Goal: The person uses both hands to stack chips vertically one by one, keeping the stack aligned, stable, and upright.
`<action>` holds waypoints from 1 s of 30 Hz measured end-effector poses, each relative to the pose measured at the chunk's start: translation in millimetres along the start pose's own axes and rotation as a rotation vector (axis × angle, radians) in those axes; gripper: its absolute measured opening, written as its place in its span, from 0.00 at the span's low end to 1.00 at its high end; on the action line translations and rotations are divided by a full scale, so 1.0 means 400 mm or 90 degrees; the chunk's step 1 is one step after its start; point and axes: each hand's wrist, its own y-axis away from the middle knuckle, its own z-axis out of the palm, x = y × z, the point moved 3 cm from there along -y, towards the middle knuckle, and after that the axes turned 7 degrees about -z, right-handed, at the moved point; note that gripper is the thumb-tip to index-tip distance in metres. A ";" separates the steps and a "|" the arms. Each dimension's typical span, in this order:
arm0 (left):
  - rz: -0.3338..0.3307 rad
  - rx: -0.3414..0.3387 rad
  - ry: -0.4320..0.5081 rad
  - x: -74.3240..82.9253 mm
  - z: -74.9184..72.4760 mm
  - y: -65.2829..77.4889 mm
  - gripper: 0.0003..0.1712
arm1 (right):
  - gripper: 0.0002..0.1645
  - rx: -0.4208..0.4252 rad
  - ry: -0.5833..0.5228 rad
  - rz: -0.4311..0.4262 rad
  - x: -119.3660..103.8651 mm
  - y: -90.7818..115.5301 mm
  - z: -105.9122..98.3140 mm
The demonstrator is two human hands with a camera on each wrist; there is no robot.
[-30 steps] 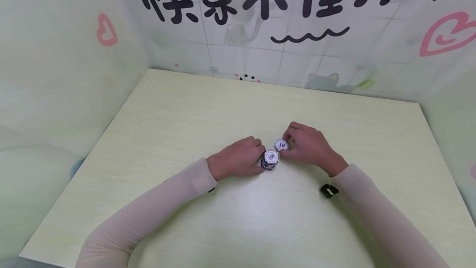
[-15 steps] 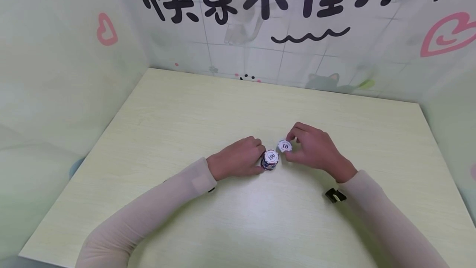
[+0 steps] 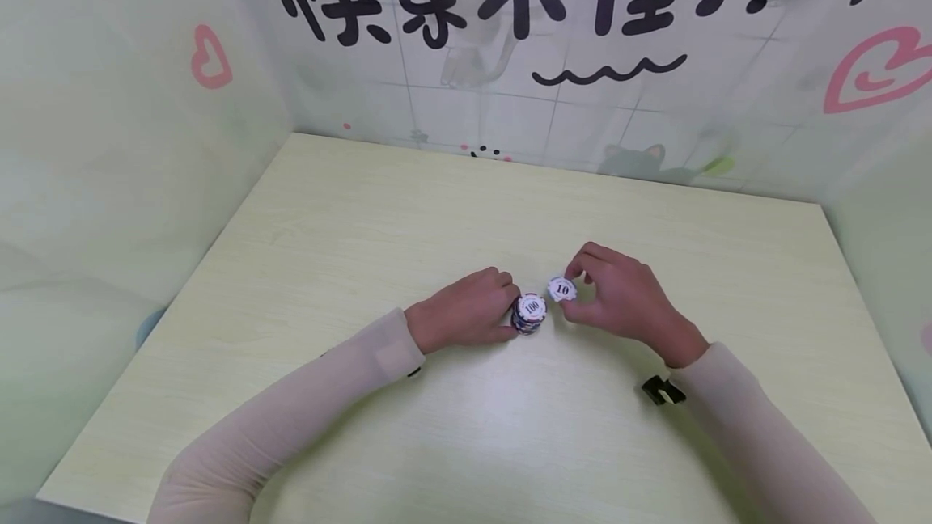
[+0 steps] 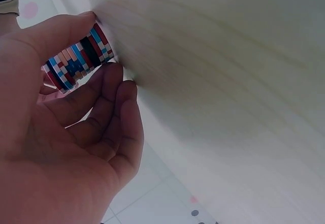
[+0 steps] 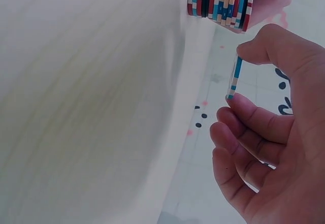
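A stack of poker chips (image 3: pixel 530 310) stands on the table, a white chip marked 100 on top. Around its left side curl the thumb and fingers of my left hand (image 3: pixel 469 310), steadying it. In the left wrist view the stack (image 4: pixel 80 56) shows red, blue, black and white edges between thumb and forefinger. My right hand (image 3: pixel 619 289) pinches a single white poker chip (image 3: pixel 561 289) marked 10, just right of the stack and apart from it. Seen edge-on in the right wrist view, this chip (image 5: pixel 234 76) is held between thumb and forefinger, off the table.
The pale wood-grain table (image 3: pixel 408 209) extends around both hands. A printed wall (image 3: pixel 480 120) with large black characters rises behind its back edge. Side panels close off left and right. A small black device (image 3: pixel 663 390) sits at the right wrist.
My right hand has moved slightly right and toward the person, carrying the 10 chip away from the stack. The left hand and the stack have stayed put.
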 end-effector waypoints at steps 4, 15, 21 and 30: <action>-0.003 -0.002 0.002 0.000 0.000 0.000 0.22 | 0.16 0.016 0.001 -0.012 -0.009 0.003 -0.005; -0.003 -0.002 0.002 -0.002 0.002 0.000 0.22 | 0.16 0.045 -0.001 -0.062 -0.043 -0.001 -0.013; -0.001 -0.004 0.005 -0.004 0.004 -0.003 0.21 | 0.16 0.035 -0.006 -0.061 -0.059 -0.004 -0.011; 0.023 0.016 -0.004 -0.005 0.001 -0.002 0.18 | 0.14 0.035 -0.007 -0.090 -0.079 -0.008 -0.003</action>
